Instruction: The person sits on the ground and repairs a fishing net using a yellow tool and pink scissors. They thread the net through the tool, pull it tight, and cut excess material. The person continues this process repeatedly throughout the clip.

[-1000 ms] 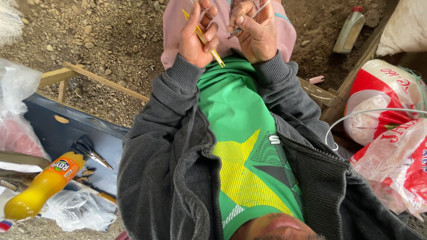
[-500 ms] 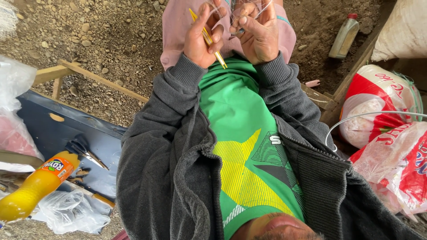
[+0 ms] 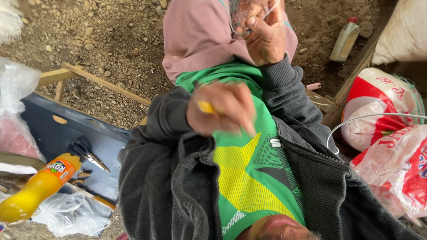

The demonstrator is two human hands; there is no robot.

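- My left hand is blurred, its fingers curled closed around a small yellow tool, of which only a short stub shows.
- That hand sits close over my green and yellow shirt, between the open halves of a dark grey jacket.
- My right hand is higher, fingers pinched shut on thin clear line and netting at the top edge, above pink cloth.
- To my left, an orange drink bottle lies near dark scissors on a blue board.
- To my right, red and white sacks rest on stony dirt ground.
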